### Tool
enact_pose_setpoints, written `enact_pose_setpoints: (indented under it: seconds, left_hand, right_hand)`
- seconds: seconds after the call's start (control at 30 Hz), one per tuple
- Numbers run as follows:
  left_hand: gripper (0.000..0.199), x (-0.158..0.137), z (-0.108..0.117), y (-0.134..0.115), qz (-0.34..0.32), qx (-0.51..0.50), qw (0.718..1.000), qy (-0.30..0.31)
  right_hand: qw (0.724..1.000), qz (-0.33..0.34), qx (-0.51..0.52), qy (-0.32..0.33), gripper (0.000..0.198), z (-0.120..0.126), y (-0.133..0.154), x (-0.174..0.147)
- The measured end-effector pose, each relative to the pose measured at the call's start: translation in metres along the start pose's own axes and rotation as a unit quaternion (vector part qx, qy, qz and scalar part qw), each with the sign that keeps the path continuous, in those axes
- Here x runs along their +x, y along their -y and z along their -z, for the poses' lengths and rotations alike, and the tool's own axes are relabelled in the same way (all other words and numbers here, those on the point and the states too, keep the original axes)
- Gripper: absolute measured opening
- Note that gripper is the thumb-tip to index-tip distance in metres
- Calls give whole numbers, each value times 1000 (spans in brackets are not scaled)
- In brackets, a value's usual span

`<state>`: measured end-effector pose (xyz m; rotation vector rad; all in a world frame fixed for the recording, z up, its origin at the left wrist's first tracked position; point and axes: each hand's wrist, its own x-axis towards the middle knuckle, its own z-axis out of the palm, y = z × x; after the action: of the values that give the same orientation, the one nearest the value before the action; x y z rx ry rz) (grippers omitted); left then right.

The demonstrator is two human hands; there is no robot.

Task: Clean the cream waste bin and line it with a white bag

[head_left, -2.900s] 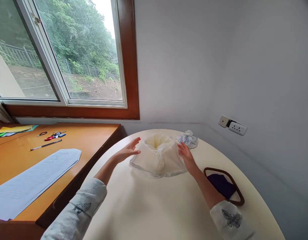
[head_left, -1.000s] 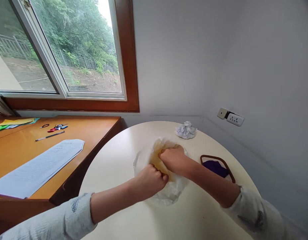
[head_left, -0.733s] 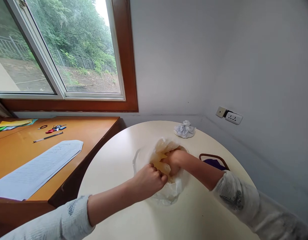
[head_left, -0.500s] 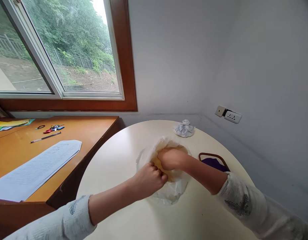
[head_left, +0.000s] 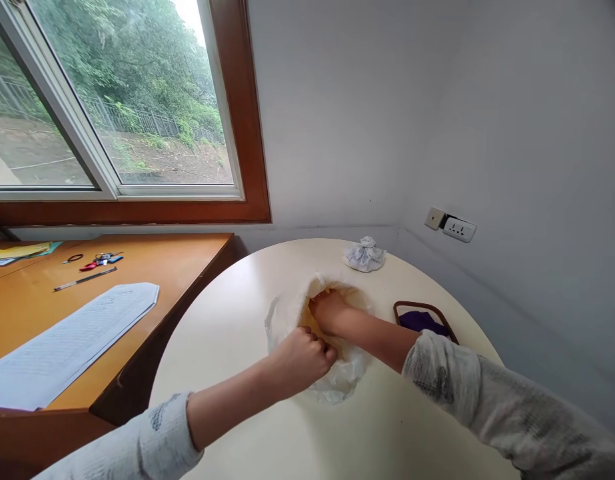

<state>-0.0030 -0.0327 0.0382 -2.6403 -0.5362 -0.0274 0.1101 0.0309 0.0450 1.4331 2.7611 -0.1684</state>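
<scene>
Round cream table (head_left: 212, 327), one, smooth-topped, set against a plain pale wall (head_left: 337, 120). On it, near the middle: white translucent plastic bag (head_left: 281, 325), mouth upward, yellowish inside. Person's left hand (head_left: 303, 360), closed in a fist on the bag's near rim; right hand (head_left: 329, 311), reaching into the mouth, whether holding anything cannot be told. Toward the wall: knotted white plastic bag (head_left: 364, 256). At right: brown rounded frame (head_left: 416, 304) with purple cloth (head_left: 421, 321), partly behind a grey sleeve (head_left: 487, 390). At left: orange-brown wooden desk (head_left: 202, 253) bearing written sheets (head_left: 87, 340), pen (head_left: 84, 279) and keys (head_left: 104, 260). Above: sliding window (head_left: 157, 87), brown-framed, foliage and railing outside. Right-hand wall: white power socket (head_left: 460, 229).
</scene>
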Motion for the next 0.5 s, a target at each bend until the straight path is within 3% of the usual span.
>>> enact_pose_setpoints:
  seconds: [0.1, 0.2, 0.33, 0.4, 0.5]
  left_hand:
    - [14, 0, 0, 0, 12, -17, 1000, 17]
    - [16, 0, 3, 1, 24, -42, 998, 39]
    - [19, 1, 8, 1, 40, -49, 997, 50]
    - [21, 2, 9, 0, 40, -48, 997, 50]
    - [20, 3, 9, -1, 36, -33, 997, 53]
  right_hand:
    - [998, 0, -38, 53, 29, 10, 3, -6]
    - [987, 1, -64, 148, 7, 14, 0, -12]
    - [961, -26, -72, 265, 17, 10, -9, -13]
    - [961, -22, -71, 268, 19, 10, -10, -11]
    - [973, -3, -68, 218, 9, 10, -6, -5]
